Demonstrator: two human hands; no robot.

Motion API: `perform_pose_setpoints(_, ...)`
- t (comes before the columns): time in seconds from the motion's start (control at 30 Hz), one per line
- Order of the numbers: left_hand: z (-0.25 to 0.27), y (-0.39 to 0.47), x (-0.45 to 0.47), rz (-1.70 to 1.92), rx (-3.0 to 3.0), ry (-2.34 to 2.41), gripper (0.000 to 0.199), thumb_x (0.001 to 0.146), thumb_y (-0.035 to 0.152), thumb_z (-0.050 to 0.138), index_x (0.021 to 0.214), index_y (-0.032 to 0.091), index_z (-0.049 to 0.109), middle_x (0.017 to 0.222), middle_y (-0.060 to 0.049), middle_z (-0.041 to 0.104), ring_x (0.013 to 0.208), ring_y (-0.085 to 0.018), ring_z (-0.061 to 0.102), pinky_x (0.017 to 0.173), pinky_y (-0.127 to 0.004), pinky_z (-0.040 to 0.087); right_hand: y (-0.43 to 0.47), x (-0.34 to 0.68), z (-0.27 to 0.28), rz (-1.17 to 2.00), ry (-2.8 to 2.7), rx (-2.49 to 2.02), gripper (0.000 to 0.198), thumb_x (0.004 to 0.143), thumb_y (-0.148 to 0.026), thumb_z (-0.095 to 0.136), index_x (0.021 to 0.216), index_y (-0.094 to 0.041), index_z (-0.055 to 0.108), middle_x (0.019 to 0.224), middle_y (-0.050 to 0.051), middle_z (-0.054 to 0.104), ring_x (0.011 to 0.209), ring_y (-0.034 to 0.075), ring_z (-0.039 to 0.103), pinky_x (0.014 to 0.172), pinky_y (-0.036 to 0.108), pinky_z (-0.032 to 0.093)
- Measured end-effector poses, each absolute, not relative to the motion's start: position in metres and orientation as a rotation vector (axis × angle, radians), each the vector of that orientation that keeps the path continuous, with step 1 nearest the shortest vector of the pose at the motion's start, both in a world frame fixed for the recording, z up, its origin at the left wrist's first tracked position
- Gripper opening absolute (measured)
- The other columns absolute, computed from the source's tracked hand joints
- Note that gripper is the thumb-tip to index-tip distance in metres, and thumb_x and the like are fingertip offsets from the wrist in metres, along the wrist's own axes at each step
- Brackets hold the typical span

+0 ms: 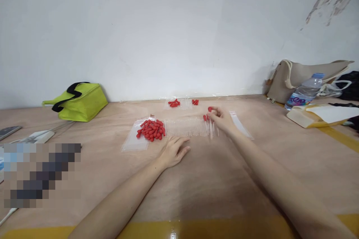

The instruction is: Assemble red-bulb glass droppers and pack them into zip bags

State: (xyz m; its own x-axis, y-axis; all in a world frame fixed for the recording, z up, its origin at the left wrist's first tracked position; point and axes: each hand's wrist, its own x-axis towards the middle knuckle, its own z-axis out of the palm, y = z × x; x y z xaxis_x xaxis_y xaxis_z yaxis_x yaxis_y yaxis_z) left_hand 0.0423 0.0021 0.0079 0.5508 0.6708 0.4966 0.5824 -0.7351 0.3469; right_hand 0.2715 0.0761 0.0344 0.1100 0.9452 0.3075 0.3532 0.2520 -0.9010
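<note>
My right hand [221, 118] pinches a red rubber dropper bulb [209, 109] at its fingertips, above the right end of a row of thin glass tubes [183, 127]. Just below those fingers, another red bulb [204, 118] sits at the top of a tube; blur hides whether the pinched bulb has a tube in it. My left hand [174, 152] rests on the table at the near side of the row, fingers apart and holding nothing. To its upper left lies a heap of red bulbs [151, 130] on a clear zip bag [134, 142].
Small groups of red pieces [174, 103] lie near the wall on clear plastic. Another zip bag [241, 125] is right of my right hand. A lime-green bag [81, 102] stands at left; a water bottle [304, 91] and a beige bag [286, 78] stand at right.
</note>
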Motion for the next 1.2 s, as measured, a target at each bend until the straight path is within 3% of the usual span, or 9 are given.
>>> perform_pose_setpoints(0.17, 0.006, 0.005, 0.043, 0.88, 2.681, 1.085, 0.017, 0.084, 0.025, 0.045, 0.095, 0.019, 0.057, 0.095, -0.006, 0.06, 0.09, -0.018, 0.053, 0.081, -0.033, 0.039, 0.117, 0.312, 0.036, 0.295, -1.544, -1.836, 0.033, 0.07, -0.029, 0.053, 0.098, -0.015, 0.062, 0.07, 0.004, 0.061, 0.069, 0.016, 0.057, 0.067, 0.026, 0.041)
perform_pose_setpoints(0.47, 0.004, 0.006, 0.044, 0.866, 2.677, 1.023, 0.016, 0.085, 0.023, 0.043, 0.086, 0.018, 0.058, 0.088, -0.006, 0.059, 0.084, -0.017, 0.054, 0.076, -0.031, 0.042, 0.128, 0.308, 0.004, 0.219, -1.622, -1.952, 0.041, 0.071, -0.031, 0.053, 0.105, -0.01, 0.058, 0.094, 0.014, 0.063, 0.09, 0.023, 0.057, 0.075, 0.029, 0.041)
perform_pose_setpoints(0.7, 0.001, 0.008, 0.044, 0.847, 2.669, 1.014, 0.016, 0.085, 0.023, 0.043, 0.087, 0.018, 0.058, 0.09, -0.006, 0.058, 0.084, -0.016, 0.053, 0.076, -0.03, 0.043, 0.109, 0.31, 0.01, 0.126, -1.741, -1.873, 0.047, 0.069, -0.038, 0.054, 0.109, -0.012, 0.053, 0.082, 0.01, 0.063, 0.081, 0.021, 0.057, 0.065, 0.027, 0.04)
perform_pose_setpoints(0.9, 0.001, 0.007, 0.042, 0.858, 2.691, 1.095, 0.015, 0.084, 0.025, 0.045, 0.087, 0.018, 0.058, 0.092, -0.006, 0.057, 0.085, -0.017, 0.053, 0.077, -0.032, 0.041, 0.093, 0.306, 0.018, 0.219, -1.89, -1.798, 0.011, 0.063, -0.026, 0.056, 0.071, -0.019, 0.059, 0.069, 0.002, 0.061, 0.064, 0.014, 0.055, 0.055, 0.022, 0.036)
perform_pose_setpoints(1.07, 0.004, 0.007, 0.041, 0.888, 2.707, 1.154, 0.015, 0.083, 0.025, 0.046, 0.084, 0.018, 0.06, 0.09, -0.005, 0.057, 0.084, -0.017, 0.052, 0.076, -0.032, 0.04, 0.085, 0.299, 0.022, 0.243, -1.948, -1.957, 0.008, 0.062, -0.019, 0.052, 0.058, -0.017, 0.058, 0.064, 0.005, 0.061, 0.063, 0.016, 0.057, 0.052, 0.022, 0.036)
perform_pose_setpoints(1.2, 0.002, 0.006, 0.042, 0.894, 2.719, 1.182, 0.014, 0.082, 0.025, 0.047, 0.083, 0.019, 0.06, 0.089, -0.004, 0.057, 0.083, -0.017, 0.052, 0.074, -0.031, 0.039, 0.081, 0.289, 0.027, 0.171, -1.941, -2.122, 0.016, 0.068, -0.024, 0.05, 0.068, -0.014, 0.062, 0.072, 0.012, 0.062, 0.07, 0.021, 0.06, 0.054, 0.025, 0.038)
